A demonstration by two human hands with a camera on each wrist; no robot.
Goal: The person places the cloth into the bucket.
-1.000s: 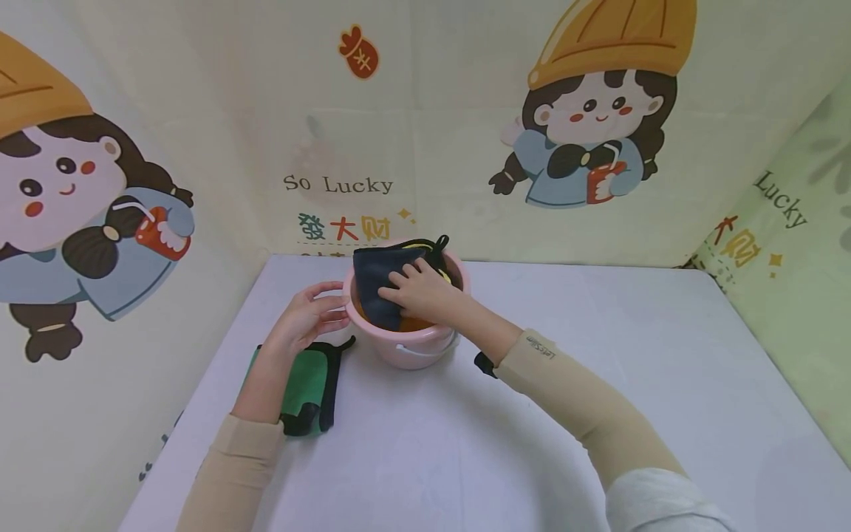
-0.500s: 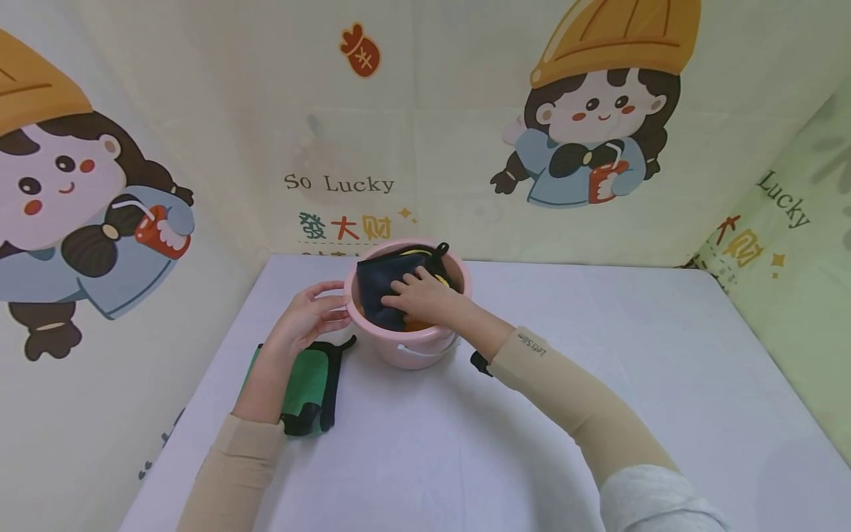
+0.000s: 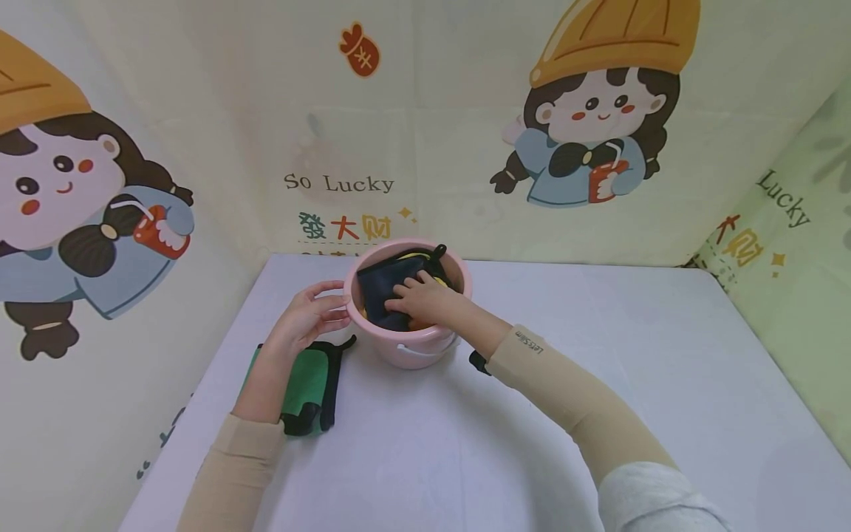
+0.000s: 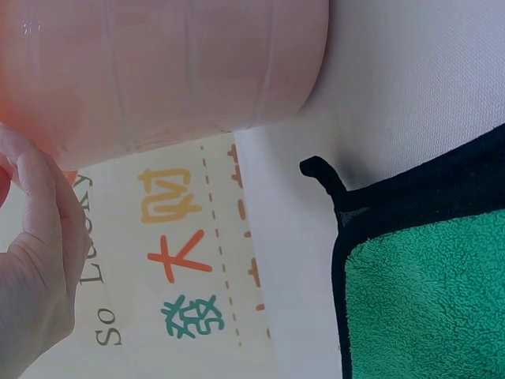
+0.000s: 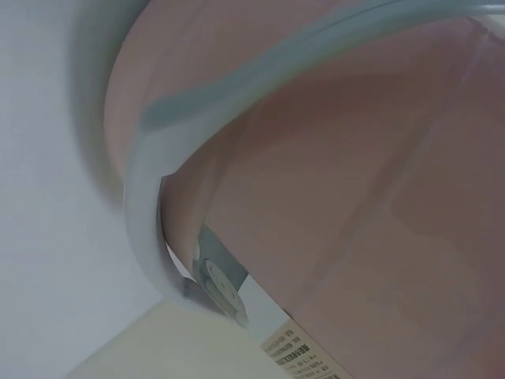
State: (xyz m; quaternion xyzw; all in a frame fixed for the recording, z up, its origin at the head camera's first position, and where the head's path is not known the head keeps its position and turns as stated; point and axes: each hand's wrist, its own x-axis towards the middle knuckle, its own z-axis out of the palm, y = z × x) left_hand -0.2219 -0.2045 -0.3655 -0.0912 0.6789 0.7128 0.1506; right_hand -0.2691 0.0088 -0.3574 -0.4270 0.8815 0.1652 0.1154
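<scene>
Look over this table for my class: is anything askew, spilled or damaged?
Nothing looks spilled or damaged. The green cloth, left of the pink bucket, looks untidy: a dark patch interrupts its near edge, perhaps a turned-over corner. The dark cloth inside the bucket sits slanted under the right hand.

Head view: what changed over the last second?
The dark cloth sank lower into the bucket; the right hand moved slightly down with it, fingers spread on it. No visible grab or release.

Unchanged: bucket, left hand at its side, green cloth on the table.
</scene>
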